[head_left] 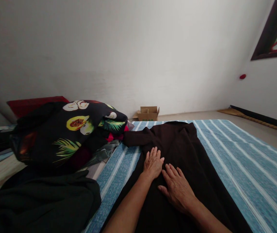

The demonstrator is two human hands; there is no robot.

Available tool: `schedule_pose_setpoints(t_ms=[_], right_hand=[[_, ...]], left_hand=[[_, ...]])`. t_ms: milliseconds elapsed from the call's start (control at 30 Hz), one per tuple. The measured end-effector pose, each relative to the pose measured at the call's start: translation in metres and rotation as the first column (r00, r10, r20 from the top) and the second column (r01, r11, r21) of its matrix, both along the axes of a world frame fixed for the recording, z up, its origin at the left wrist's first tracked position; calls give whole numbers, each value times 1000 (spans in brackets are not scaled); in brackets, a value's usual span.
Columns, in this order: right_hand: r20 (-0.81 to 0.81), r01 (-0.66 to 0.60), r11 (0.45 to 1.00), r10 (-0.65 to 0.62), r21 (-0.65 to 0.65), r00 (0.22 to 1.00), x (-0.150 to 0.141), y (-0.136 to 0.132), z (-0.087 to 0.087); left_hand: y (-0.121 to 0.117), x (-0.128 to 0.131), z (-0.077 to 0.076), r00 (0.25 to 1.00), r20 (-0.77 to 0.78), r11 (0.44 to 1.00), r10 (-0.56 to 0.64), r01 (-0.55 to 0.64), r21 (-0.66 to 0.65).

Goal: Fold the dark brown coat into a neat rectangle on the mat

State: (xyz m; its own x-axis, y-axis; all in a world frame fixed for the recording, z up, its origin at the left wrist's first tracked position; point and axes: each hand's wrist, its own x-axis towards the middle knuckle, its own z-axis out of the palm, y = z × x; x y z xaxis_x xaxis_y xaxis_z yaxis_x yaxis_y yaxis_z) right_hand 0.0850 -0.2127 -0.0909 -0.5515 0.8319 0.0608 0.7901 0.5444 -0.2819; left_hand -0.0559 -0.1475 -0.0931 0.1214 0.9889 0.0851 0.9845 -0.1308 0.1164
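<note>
A dark brown garment (177,139) with a sleeve lies spread out on a blue and white striped sheet (225,139). Flat on the middle of the cloth rests my left hand (153,162), its fingers stretched forward. My right hand (177,187) lies just right of it and slightly nearer to me, palm down with the fingers spread. Both hands touch the fabric and hold nothing. The sleeve reaches left toward a heap of clothes, and the garment's near end runs out of view below.
Left of the garment is a heap with a black fruit-print cloth (97,129). A dark green cloth (46,200) lies nearer, at the lower left. Beyond the bed's far edge stands an open cardboard box (148,114) by the wall. A dark-framed opening (266,32) is at the upper right.
</note>
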Motion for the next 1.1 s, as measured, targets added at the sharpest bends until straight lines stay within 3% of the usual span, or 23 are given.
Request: schedule_pose_setpoints(t_ms=[267, 467, 600, 700, 867, 1000, 1100], right_hand=[[-5, -4, 1000, 4, -28, 1000, 0, 2, -1], [-22, -8, 1000, 8, -28, 1000, 0, 2, 0], [-19, -1, 1000, 1, -21, 1000, 0, 1, 3], [-17, 2, 1000, -2, -16, 1000, 0, 1, 3], [-19, -1, 1000, 1, -25, 1000, 0, 2, 1], [-20, -2, 1000, 2, -24, 1000, 0, 1, 0], [-17, -5, 1000, 4, -23, 1000, 0, 1, 0]], left_hand=[[8, -3, -11, 996, 1, 995, 91, -91, -36], [10, 6, 1, 990, 7, 990, 139, -139, -21], [20, 12, 7, 999, 33, 995, 20, -24, 93], [30, 11, 2, 999, 42, 998, -14, 12, 55], [37, 7, -11, 996, 36, 997, 77, -76, -19], [38, 6, -11, 993, 45, 991, 110, -106, -80], [38, 6, -10, 982, 143, 990, 121, -108, -95]])
